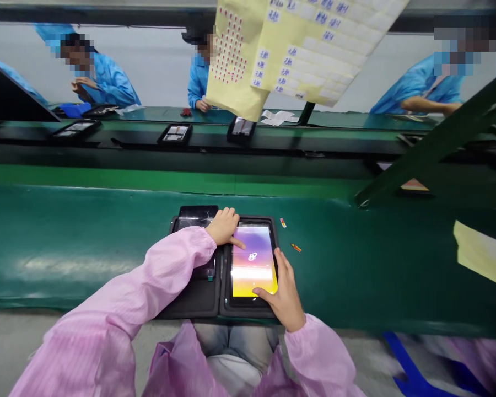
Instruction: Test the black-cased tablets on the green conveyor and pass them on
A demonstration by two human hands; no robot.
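A tablet (254, 270) with a lit purple-to-yellow screen lies face up in the right half of a black padded tray (190, 303). My left hand (224, 226) is at its top left corner, fingers curled at the edge and thumb reaching over the glass. Along the right edge run the fingers of my right hand (287, 295), with its thumb on the lower screen, so the tablet sits between thumb and fingers. A dark glossy screen panel (198, 214) rests in the tray's left half, partly hidden by my left sleeve.
Two small orange stickers or strips (296, 247) lie right of the tray on the green mat (86, 248). Beyond is a dark conveyor (128, 149) carrying several devices in trays. A green post (430, 149) slants at right; yellow sheets (297, 55) hang above. Co-workers in blue sit opposite.
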